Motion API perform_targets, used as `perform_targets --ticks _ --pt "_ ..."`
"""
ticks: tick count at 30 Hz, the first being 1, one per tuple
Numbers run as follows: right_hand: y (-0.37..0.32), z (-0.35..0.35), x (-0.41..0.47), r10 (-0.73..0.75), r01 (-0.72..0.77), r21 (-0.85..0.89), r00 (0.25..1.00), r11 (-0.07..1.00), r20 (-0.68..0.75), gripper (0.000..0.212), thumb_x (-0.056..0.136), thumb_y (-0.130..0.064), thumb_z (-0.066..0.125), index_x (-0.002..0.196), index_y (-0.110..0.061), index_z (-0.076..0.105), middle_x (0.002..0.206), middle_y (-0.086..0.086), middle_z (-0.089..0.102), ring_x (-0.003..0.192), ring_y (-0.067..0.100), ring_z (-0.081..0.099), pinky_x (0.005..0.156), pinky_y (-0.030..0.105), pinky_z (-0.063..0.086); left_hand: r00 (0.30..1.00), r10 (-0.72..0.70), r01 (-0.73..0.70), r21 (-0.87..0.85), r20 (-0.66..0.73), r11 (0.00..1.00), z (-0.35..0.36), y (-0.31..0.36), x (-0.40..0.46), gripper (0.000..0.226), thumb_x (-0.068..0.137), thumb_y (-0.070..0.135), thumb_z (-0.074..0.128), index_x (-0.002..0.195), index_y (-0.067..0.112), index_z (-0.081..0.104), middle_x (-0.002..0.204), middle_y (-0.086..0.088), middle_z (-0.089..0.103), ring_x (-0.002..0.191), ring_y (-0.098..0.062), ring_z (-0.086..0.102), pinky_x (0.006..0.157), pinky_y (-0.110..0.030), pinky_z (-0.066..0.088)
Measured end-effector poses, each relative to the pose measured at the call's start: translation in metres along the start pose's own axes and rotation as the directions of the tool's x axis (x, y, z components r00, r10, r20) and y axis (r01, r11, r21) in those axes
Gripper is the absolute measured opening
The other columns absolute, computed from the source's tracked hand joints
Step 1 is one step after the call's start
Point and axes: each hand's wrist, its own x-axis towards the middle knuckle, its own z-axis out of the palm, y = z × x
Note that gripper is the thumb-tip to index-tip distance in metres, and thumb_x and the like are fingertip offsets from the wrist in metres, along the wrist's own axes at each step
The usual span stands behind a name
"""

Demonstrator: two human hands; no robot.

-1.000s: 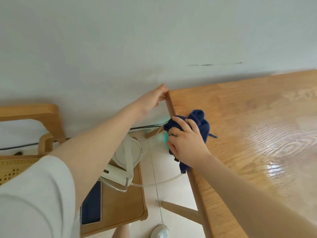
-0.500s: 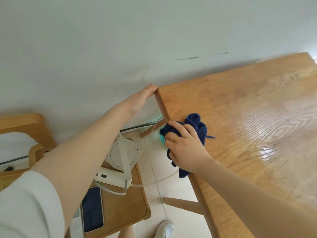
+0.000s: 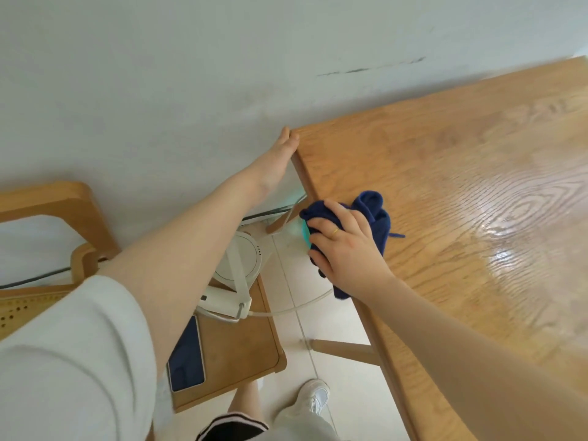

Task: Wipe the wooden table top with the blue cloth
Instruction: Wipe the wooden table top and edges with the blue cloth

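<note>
The wooden table top (image 3: 461, 192) fills the right side of the view, glossy with visible grain. A dark blue cloth (image 3: 375, 214) lies bunched at its left edge, part of it hanging over the side. My right hand (image 3: 346, 249) presses down on the cloth, fingers curled over it at the edge. My left hand (image 3: 280, 157) reaches forward and rests flat against the table's far left corner, next to the wall, holding nothing.
A white wall (image 3: 191, 74) runs behind the table. Left of the table stands a low wooden stool (image 3: 229, 345) with a white lamp (image 3: 237, 259), its cable and a phone (image 3: 186, 358). A wooden chair (image 3: 63, 211) is far left. My shoe (image 3: 313, 396) is on the tiled floor.
My right hand and the cloth have slid slightly toward me along the table's left edge. The view has shifted; the left hand stays at the corner.
</note>
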Motion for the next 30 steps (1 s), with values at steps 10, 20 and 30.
perform_targets --ticks 10,20,30 --pt "0.013 0.006 0.059 -0.002 0.001 -0.032 1.000 0.999 -0.019 0.013 0.075 -0.024 0.064 0.075 -0.016 0.074 0.100 -0.003 0.070 0.125 0.036 0.046 0.096 0.042 0.021 1.000 -0.013 0.013 -0.014 -0.020 1.000 -0.007 -0.007 0.010 0.054 0.097 0.033 0.026 0.150 0.028 0.014 0.156 0.009 0.017 0.141 -0.005 0.018 0.118 -0.032 0.009" --pt "-0.011 0.004 -0.003 0.234 -0.236 -0.213 0.972 0.948 -0.036 0.058 0.086 -0.031 0.054 0.137 -0.007 0.040 0.150 0.015 0.031 0.136 0.038 0.019 0.111 0.050 0.011 0.975 0.091 -0.074 0.093 -0.204 0.993 0.019 0.000 -0.002 0.065 0.099 0.045 0.030 0.150 0.014 0.005 0.157 -0.001 0.016 0.143 -0.015 0.019 0.113 -0.028 0.017" --pt "-0.006 0.004 0.007 0.119 -0.107 -0.139 0.990 0.984 0.081 0.037 0.072 -0.019 0.070 0.109 -0.017 0.066 0.142 0.012 0.045 0.133 0.041 0.034 0.103 0.055 0.033 0.962 0.179 -0.186 -0.017 -0.205 0.982 0.018 -0.011 -0.019 0.045 0.101 0.039 0.028 0.139 0.019 0.042 0.141 0.009 0.043 0.123 0.003 0.034 0.099 -0.014 0.022"
